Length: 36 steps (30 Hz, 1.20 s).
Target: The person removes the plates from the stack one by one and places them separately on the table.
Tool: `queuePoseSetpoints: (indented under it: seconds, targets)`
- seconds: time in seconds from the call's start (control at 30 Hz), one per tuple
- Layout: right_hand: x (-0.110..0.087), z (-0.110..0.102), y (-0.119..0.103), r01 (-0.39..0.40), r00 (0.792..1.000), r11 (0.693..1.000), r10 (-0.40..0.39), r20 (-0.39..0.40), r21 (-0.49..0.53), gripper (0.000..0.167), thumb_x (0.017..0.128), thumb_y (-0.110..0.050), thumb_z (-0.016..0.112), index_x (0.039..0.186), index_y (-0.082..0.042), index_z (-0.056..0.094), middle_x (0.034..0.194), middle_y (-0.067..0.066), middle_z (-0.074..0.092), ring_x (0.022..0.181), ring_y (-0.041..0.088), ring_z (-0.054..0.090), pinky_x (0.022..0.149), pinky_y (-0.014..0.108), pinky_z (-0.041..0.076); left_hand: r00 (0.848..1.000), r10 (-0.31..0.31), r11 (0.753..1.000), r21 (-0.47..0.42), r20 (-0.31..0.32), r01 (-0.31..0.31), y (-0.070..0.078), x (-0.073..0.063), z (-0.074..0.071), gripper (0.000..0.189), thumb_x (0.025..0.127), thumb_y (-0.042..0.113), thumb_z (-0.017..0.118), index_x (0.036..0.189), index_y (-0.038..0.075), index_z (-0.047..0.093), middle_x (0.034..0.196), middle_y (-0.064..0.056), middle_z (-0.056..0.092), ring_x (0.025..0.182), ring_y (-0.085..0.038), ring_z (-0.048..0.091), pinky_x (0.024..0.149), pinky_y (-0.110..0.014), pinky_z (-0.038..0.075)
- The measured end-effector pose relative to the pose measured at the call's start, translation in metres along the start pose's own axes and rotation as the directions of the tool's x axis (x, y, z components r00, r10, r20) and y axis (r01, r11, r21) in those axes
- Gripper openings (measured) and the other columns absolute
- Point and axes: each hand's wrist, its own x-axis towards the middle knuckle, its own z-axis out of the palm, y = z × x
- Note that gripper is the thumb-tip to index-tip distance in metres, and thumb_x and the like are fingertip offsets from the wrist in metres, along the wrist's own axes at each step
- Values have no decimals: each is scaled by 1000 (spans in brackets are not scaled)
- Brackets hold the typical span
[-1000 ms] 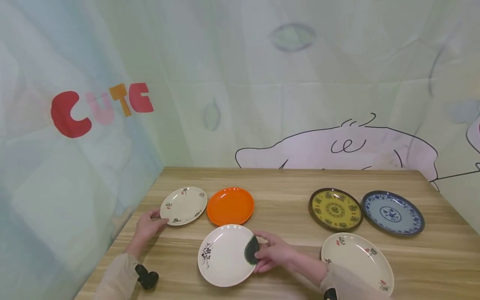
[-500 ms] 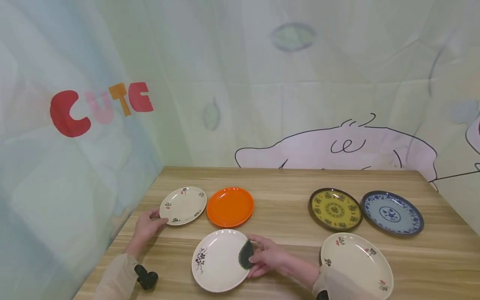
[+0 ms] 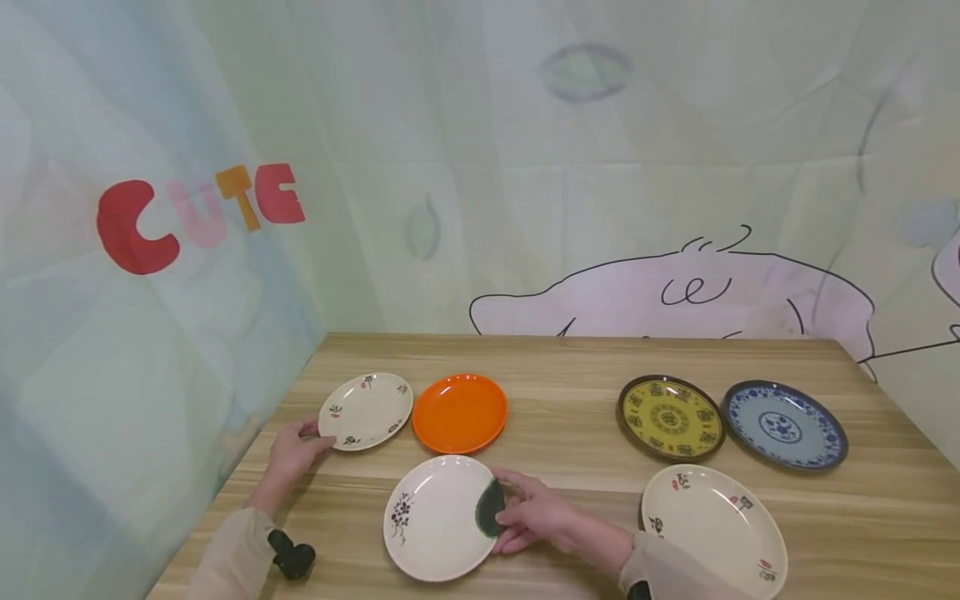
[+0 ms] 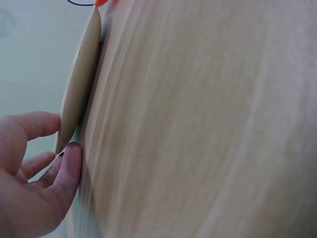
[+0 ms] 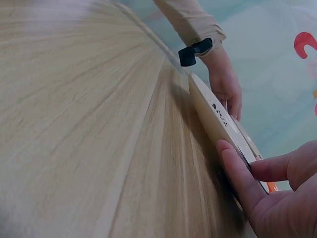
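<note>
In the head view my right hand grips a round white plate by its right edge. Its thumb lies over the dark green patch and fingers reach below the rim; dark blossoms decorate the far side. The right wrist view shows this white plate edge-on, a shadow under it on the wood. At the table's left, my left hand pinches the near-left rim of a cream plate with small printed motifs. Seen from the left wrist, that cream plate sits between the thumb and fingers.
An orange plate lies right beside the cream one, behind the white plate. Farther right are a yellow patterned plate, a blue-and-white plate and a larger cream plate, partly covered by my right sleeve. A printed curtain closes off the back.
My right hand has moved the white plate left and slightly nearer to me, then almost stopped. The left hand stays at the cream plate's rim.
</note>
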Motion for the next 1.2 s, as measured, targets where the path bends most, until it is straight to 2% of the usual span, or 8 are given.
queuePoseSetpoints:
  seconds: [0.3, 0.53, 0.63, 0.83, 0.93, 1.0, 1.07, 1.2]
  targets:
    - [1, 0, 0, 8, 1000, 999, -9, -19, -34, 66, 85, 5, 51, 143, -5, 22, 82, 19, 56, 57, 20, 63, 52, 30, 56, 1000, -15, 1000, 15, 6, 15, 1, 0, 0, 56, 82, 8, 61, 127, -15, 37, 119, -33, 45, 98, -32, 54, 69, -20, 52]
    - [-2, 2, -2, 28, 998, 987, -36, -47, -159, 64, 85, -2, 55, 140, 5, 20, 81, 13, 60, 56, 20, 63, 48, 30, 54, 1000, -22, 1000, -9, 10, 22, 2, -1, -1, 55, 82, 6, 60, 127, -15, 37, 120, -34, 44, 85, -19, 57, 65, -18, 51]
    - [-4, 0, -5, 12, 998, 975, -25, -53, -223, 66, 84, -6, 57, 138, 6, 21, 82, 10, 61, 55, 20, 63, 49, 32, 54, 1000, -23, 1000, -11, 18, 23, 2, -1, -3, 55, 83, 8, 59, 127, -15, 36, 120, -34, 44, 88, -22, 57, 67, -19, 52]
    - [-11, -18, -17, -2, 997, 941, -23, -69, -338, 65, 83, -10, 60, 137, 4, 27, 79, 11, 60, 58, 22, 62, 50, 34, 54, 999, -32, 996, 79, 21, 31, 4, -2, -8, 57, 88, 18, 53, 130, -14, 32, 128, -35, 37, 115, -43, 42, 94, -46, 42]
    - [-13, -36, -25, 47, 991, 895, -97, -89, -443, 65, 83, -11, 61, 137, 5, 29, 80, 11, 58, 59, 19, 61, 52, 32, 54, 999, 33, 980, 194, -8, -31, 7, -2, -10, 56, 89, 18, 51, 130, -16, 32, 129, -37, 35, 118, -48, 36, 98, -54, 34]
    - [-11, -49, -30, 80, 979, 853, -164, -119, -515, 66, 82, -13, 63, 137, 4, 30, 83, 12, 57, 60, 19, 60, 52, 32, 54, 990, 140, 945, 302, -29, -125, 12, -1, -9, 54, 88, 16, 51, 127, -17, 35, 126, -38, 38, 115, -49, 38, 97, -56, 34]
    - [-7, -65, -34, 111, 958, 794, -245, -147, -597, 66, 83, -16, 64, 137, 4, 31, 86, 11, 56, 63, 17, 58, 54, 30, 53, 959, 280, 876, 418, -33, -241, 19, 0, -5, 51, 87, 15, 54, 124, -16, 39, 124, -38, 40, 113, -50, 39, 96, -58, 33]
    - [-4, -98, -45, 94, 908, 653, -366, -205, -752, 63, 85, -27, 63, 136, -2, 36, 93, 11, 59, 72, 15, 59, 59, 27, 51, 851, 525, 662, 619, 21, -423, 38, 2, 11, 54, 82, 20, 62, 121, -12, 45, 126, -35, 42, 114, -49, 39, 98, -57, 31]
